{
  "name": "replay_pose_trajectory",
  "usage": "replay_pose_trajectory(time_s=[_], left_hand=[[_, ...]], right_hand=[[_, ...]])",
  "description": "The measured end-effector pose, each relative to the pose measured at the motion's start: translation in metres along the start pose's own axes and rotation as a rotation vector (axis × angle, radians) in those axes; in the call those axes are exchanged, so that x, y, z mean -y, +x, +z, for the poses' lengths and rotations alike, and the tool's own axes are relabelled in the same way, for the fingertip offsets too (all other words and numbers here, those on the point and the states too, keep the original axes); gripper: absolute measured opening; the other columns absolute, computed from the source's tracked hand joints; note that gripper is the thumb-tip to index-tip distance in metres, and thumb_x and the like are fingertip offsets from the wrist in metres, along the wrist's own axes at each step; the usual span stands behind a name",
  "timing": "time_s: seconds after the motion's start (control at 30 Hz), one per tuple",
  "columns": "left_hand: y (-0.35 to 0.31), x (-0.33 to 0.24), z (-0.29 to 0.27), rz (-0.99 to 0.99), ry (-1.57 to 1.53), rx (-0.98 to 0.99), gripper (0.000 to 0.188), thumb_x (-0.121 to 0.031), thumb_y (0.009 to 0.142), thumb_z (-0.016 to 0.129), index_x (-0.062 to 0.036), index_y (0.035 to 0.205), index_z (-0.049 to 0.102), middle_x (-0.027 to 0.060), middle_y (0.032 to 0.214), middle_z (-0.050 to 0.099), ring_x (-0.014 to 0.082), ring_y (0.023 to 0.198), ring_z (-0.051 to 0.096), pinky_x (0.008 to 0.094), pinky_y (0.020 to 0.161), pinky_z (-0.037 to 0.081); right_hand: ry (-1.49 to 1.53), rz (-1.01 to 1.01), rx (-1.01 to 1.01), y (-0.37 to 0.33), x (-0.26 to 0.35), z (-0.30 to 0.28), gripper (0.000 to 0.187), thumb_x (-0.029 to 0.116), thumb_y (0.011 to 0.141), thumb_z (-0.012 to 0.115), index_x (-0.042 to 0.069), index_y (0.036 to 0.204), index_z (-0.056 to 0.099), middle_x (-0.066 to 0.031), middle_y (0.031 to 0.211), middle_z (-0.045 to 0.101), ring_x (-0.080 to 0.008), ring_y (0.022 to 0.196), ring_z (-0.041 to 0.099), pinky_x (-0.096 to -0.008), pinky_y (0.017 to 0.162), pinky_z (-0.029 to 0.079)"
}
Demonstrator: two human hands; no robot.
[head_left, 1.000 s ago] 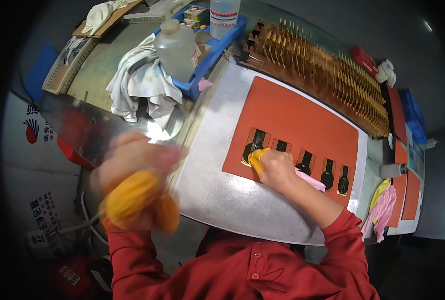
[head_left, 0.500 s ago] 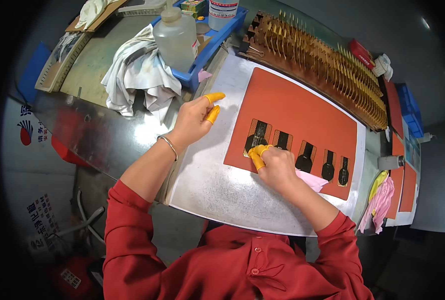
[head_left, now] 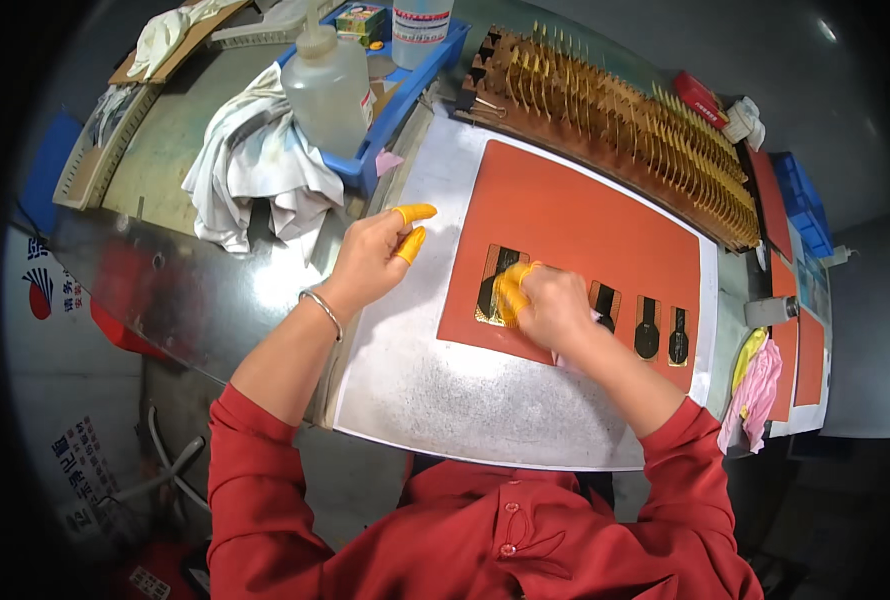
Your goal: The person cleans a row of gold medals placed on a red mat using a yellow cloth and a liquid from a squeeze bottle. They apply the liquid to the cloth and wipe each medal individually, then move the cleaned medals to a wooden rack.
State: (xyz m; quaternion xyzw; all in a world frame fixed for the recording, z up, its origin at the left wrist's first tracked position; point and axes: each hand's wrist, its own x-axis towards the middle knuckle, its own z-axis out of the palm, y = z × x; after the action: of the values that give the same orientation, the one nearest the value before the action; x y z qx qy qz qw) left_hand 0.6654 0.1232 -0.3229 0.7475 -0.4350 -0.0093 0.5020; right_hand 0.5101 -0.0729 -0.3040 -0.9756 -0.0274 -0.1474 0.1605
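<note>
Several flat black-and-gold circuit pieces (head_left: 647,328) lie in a row on an orange mat (head_left: 585,215). My right hand (head_left: 553,308) is over the left part of the row, its yellow-cotted fingertips together at the right edge of the leftmost, largest piece (head_left: 487,290). Bits of a pink cloth (head_left: 562,362) show from beneath this closed hand, which hides the piece beside the largest one. Left of the mat, my left hand (head_left: 370,252) holds nothing. Its index finger and thumb, both in yellow finger cots, are apart.
Behind the mat stands a brown rack (head_left: 615,125) of upright gold pieces. A white cloth (head_left: 260,165), a clear bottle (head_left: 327,90) and a blue tray (head_left: 405,105) are at the back left. Pink and yellow cloths (head_left: 755,385) hang at the right beside a grey cylinder (head_left: 771,311).
My right hand has shifted slightly up, from the largest piece's lower right edge to higher along it, and the pink cloth has moved with it. My left hand keeps its pose. The whole view has shifted slightly.
</note>
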Motion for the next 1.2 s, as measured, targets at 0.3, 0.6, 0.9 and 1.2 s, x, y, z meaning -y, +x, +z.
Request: replay_pose_trajectory(time_s=[0.3, 0.6, 0.9, 1.2], left_hand=[[0.002, -0.008, -0.006, -0.097, 0.042, 0.044, 0.021, -0.002, 0.081, 0.06, -0.0011, 0.102, 0.063, 0.0122, 0.072, 0.058, 0.0182, 0.054, 0.053, 0.0278, 0.051, 0.043], [0.003, -0.011, -0.007, -0.082, 0.075, 0.065, 0.021, -0.002, 0.08, 0.06, -0.0004, 0.101, 0.063, 0.0125, 0.07, 0.056, 0.0176, 0.051, 0.05, 0.028, 0.049, 0.041], [0.001, -0.006, -0.003, -0.034, 0.009, 0.036, 0.02, -0.001, 0.08, 0.059, -0.0008, 0.1, 0.063, 0.0124, 0.07, 0.058, 0.0189, 0.052, 0.053, 0.0286, 0.05, 0.042], [0.001, -0.007, -0.005, -0.039, 0.032, 0.031, 0.012, -0.002, 0.08, 0.06, 0.0009, 0.091, 0.062, 0.0134, 0.074, 0.06, 0.0223, 0.052, 0.053, 0.0309, 0.05, 0.042]], right_hand=[[-0.002, 0.004, 0.027, 0.006, -0.009, 0.001, 0.01, 0.012, 0.072, 0.066, 0.002, 0.074, 0.065, -0.0135, 0.064, 0.06, -0.0298, 0.056, 0.059, -0.0384, 0.053, 0.048], [-0.027, 0.005, 0.032, -0.01, -0.008, 0.002, 0.012, 0.014, 0.073, 0.066, 0.003, 0.075, 0.065, -0.0136, 0.062, 0.06, -0.0281, 0.056, 0.059, -0.0389, 0.05, 0.048], [-0.03, 0.073, 0.061, 0.018, -0.01, 0.0, 0.008, 0.006, 0.068, 0.062, 0.001, 0.073, 0.062, -0.0151, 0.067, 0.06, -0.0316, 0.061, 0.06, -0.0414, 0.054, 0.048], [-0.008, 0.139, 0.053, 0.026, -0.01, 0.003, 0.011, 0.002, 0.061, 0.057, 0.0, 0.072, 0.06, -0.0158, 0.07, 0.06, -0.0355, 0.062, 0.059, -0.0447, 0.055, 0.047]])
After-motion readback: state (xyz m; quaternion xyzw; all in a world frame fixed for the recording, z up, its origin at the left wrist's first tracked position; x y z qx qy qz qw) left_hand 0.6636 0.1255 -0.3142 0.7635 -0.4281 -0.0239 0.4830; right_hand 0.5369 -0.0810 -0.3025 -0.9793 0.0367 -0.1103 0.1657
